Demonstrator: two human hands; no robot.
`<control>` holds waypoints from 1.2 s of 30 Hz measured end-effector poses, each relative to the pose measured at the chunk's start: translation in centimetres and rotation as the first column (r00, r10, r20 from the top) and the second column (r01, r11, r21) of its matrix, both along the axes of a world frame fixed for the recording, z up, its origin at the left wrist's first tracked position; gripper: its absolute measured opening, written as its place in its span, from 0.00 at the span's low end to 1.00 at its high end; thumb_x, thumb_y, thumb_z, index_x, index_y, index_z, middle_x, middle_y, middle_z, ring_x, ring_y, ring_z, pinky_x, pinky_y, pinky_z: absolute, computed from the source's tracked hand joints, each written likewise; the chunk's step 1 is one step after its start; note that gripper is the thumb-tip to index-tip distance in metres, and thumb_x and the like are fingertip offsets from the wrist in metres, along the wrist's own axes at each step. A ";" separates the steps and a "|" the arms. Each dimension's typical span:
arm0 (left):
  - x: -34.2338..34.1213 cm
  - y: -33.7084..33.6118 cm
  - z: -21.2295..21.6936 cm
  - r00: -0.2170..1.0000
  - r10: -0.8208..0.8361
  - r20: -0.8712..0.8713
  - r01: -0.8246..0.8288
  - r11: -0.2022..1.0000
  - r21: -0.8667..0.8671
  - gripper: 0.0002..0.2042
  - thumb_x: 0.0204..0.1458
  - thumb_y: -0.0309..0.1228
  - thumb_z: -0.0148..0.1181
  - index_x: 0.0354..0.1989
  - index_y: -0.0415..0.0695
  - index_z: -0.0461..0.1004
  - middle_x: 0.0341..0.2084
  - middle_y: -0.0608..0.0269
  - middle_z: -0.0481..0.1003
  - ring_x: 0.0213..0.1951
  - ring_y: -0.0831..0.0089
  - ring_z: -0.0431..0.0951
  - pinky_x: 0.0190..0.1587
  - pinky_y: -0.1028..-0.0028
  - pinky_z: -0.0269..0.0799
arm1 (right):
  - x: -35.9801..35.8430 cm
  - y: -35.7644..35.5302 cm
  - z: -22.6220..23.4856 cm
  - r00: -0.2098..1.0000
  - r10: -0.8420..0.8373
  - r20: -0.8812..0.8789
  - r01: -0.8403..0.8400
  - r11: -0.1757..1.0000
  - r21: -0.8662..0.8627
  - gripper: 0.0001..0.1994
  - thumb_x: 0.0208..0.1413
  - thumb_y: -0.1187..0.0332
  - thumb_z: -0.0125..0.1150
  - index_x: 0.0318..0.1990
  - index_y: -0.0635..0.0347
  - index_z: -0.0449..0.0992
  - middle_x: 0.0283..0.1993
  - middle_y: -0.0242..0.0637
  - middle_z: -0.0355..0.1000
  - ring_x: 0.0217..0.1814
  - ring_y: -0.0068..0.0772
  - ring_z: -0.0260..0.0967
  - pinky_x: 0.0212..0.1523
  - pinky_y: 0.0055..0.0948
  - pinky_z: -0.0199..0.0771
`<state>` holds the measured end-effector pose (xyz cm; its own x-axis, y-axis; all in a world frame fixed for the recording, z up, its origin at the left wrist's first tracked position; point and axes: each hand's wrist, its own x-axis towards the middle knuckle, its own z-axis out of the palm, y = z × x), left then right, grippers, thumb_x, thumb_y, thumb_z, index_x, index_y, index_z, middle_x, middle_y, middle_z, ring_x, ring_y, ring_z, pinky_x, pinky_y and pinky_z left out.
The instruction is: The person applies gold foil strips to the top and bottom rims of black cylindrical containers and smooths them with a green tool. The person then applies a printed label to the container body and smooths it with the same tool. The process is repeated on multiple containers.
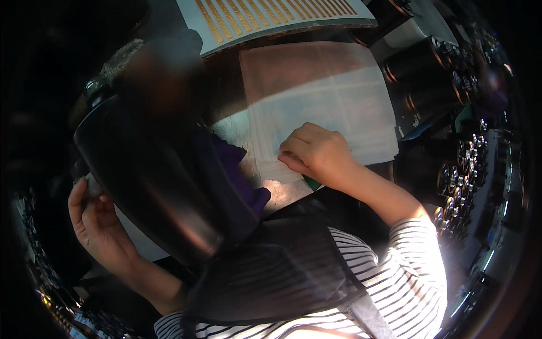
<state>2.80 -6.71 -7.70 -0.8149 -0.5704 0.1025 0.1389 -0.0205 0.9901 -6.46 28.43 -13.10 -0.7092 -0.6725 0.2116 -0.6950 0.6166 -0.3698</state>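
My right hand (319,150) rests on a stack of thin, whitish translucent sheets (333,101) on the bench, near the stack's front edge. Its fingers are closed, with thumb and forefinger pressed together over the sheets. What lies between the fingertips is hidden. At the far left, my left hand (101,226) has curled fingers, closed about something pale and greyish that I cannot make out. A large, smooth black shape (147,175) stands between my hands and covers part of the view. A pale flat surface (136,233) shows beside my left wrist.
Beyond the stack lies a pale panel (248,22) with rows of gold strips. Purple cloth (240,172) hangs beside the black shape. A bit of green (310,182) shows under my right wrist. Black rollers or cylinders (420,73) and metal machine parts (451,186) line the right side.
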 end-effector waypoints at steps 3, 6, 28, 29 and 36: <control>1.5 -0.9 -0.8 0.998 0.030 -0.052 -0.033 0.999 -0.042 0.19 0.55 0.18 0.39 0.53 0.38 0.70 0.46 0.54 0.74 0.37 0.74 0.77 0.47 0.73 0.76 | 0.4 -0.5 0.2 0.992 -0.110 -0.067 0.117 0.987 0.106 0.10 0.38 0.68 0.68 0.27 0.58 0.73 0.25 0.31 0.68 0.30 0.33 0.69 0.27 0.28 0.71; 1.4 0.6 -0.5 0.990 0.136 0.025 -0.128 0.972 -0.194 0.20 0.55 0.19 0.37 0.54 0.37 0.69 0.51 0.50 0.71 0.45 0.66 0.78 0.51 0.67 0.75 | 1.5 -2.0 -0.6 0.962 -0.171 -0.213 0.218 0.950 0.223 0.10 0.35 0.69 0.65 0.25 0.58 0.70 0.23 0.32 0.65 0.29 0.31 0.68 0.24 0.26 0.71; 3.2 -1.8 -2.6 0.994 0.056 0.098 -0.046 0.994 -0.103 0.15 0.59 0.24 0.42 0.51 0.39 0.71 0.48 0.55 0.74 0.50 0.69 0.74 0.58 0.65 0.68 | -3.6 7.0 6.4 0.682 -0.708 -0.186 0.730 0.673 0.114 0.06 0.46 0.67 0.59 0.27 0.60 0.74 0.24 0.44 0.74 0.29 0.46 0.75 0.29 0.36 0.74; 3.2 -2.2 -2.9 0.993 0.057 0.107 -0.049 0.996 -0.077 0.15 0.59 0.25 0.42 0.52 0.39 0.71 0.47 0.56 0.74 0.50 0.69 0.74 0.59 0.64 0.68 | -4.6 10.1 7.8 0.592 -0.742 -0.313 0.804 0.567 0.178 0.05 0.47 0.68 0.58 0.26 0.60 0.74 0.24 0.42 0.74 0.28 0.44 0.75 0.29 0.37 0.75; 2.8 -3.8 -2.2 1.000 0.000 0.003 0.000 0.997 -0.077 0.20 0.56 0.21 0.34 0.51 0.40 0.71 0.46 0.54 0.74 0.49 0.69 0.75 0.57 0.67 0.69 | -7.3 6.9 5.7 0.746 -0.456 -0.486 0.662 0.584 0.469 0.31 0.46 0.48 0.64 0.48 0.67 0.69 0.25 0.41 0.75 0.29 0.40 0.76 0.25 0.34 0.76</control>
